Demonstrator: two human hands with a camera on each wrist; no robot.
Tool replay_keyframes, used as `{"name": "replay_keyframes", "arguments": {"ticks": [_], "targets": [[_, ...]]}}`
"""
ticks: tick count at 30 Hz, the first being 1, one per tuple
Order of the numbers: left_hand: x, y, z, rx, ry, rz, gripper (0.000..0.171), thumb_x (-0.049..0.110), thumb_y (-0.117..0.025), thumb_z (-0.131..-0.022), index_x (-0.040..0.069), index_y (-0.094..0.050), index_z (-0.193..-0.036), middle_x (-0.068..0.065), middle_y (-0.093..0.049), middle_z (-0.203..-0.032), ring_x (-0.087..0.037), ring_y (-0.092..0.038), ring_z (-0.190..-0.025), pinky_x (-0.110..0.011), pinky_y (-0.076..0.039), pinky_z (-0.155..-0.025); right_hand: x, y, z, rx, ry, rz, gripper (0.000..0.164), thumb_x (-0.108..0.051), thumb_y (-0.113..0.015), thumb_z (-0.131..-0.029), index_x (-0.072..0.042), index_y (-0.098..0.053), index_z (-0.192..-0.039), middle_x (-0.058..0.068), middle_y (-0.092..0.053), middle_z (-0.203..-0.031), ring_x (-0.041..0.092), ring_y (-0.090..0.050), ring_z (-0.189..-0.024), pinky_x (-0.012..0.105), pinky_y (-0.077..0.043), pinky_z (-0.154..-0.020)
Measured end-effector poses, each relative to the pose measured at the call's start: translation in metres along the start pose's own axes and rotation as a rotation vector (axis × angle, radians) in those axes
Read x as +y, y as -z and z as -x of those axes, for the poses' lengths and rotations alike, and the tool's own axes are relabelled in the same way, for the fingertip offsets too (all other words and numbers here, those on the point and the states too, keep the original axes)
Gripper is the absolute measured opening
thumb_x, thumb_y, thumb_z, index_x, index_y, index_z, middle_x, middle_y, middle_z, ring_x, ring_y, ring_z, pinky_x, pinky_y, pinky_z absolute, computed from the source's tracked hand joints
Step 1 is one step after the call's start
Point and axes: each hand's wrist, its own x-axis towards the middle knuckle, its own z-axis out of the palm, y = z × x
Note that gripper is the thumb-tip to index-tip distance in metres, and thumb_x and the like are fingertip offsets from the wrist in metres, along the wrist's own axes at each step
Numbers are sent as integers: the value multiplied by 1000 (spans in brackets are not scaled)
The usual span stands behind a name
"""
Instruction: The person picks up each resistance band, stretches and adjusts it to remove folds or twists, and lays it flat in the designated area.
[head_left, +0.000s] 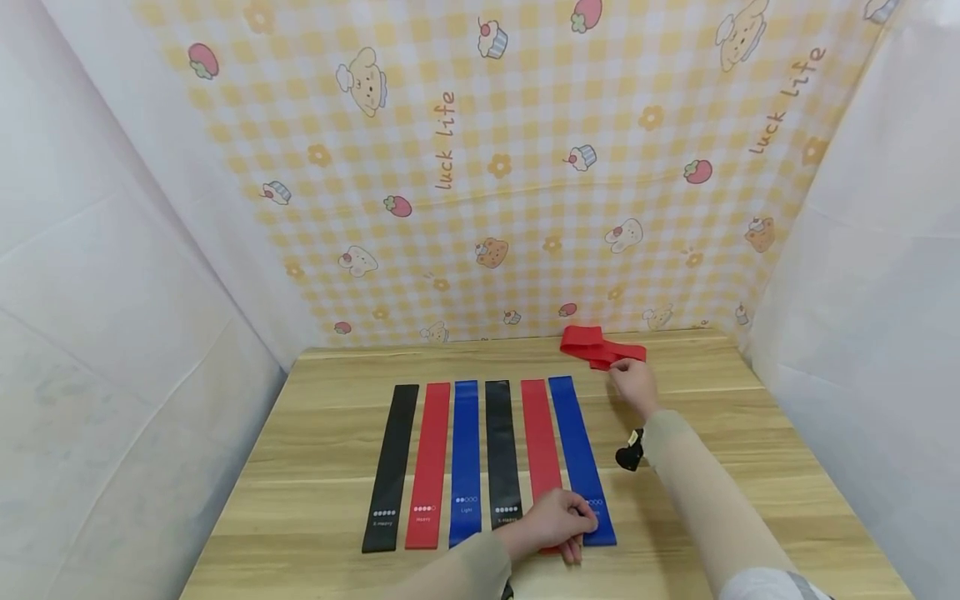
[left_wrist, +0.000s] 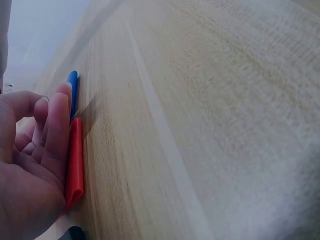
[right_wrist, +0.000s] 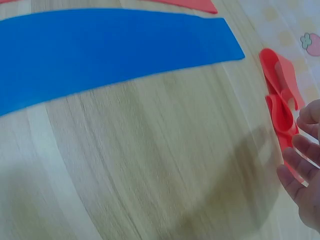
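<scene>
Six flat resistance bands lie side by side on the table: an X-Heavy black band (head_left: 391,467), a Heavy red band (head_left: 428,467), a Light blue band (head_left: 466,462), another black band (head_left: 502,450), a second red band (head_left: 542,433) and a second blue band (head_left: 582,454). My left hand (head_left: 553,523) rests with bent fingers over the near ends of the two rightmost bands, partly hiding the red one. At the far right, my right hand (head_left: 634,386) has its fingertips at a crumpled red band (right_wrist: 281,112); its fingers (right_wrist: 292,185) are spread and loosely bent.
The wooden table (head_left: 322,467) meets a yellow checked cloth (head_left: 517,225) at the back. White sheets hang at the left (head_left: 112,292) and right (head_left: 862,333). A dark device (head_left: 630,454) sits at the right wrist.
</scene>
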Motion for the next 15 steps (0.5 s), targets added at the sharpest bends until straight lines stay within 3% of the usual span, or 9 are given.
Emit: {"name": "replay_keyframes", "arguments": {"ticks": [9, 15], "targets": [[2, 3, 2, -9, 17, 59, 7, 12, -67, -92, 9, -70, -86, -5, -58, -58, -11, -56, -42, -23, -48, -39, 4, 1, -7, -57, 55, 48, 35, -12, -50, -94, 12, -62, -117, 27, -62, -117, 42, -57, -107, 53, -45, -91], [4, 4, 3, -39, -3, 142, 9, 11, -65, -93, 6, -71, -92, -3, -57, -62, -11, -57, -47, -23, -50, -43, -3, -2, -17, -114, 88, 43, 41, -12, -52, -95, 11, -53, -130, 28, -53, -131, 44, -47, -123, 56, -38, -101]]}}
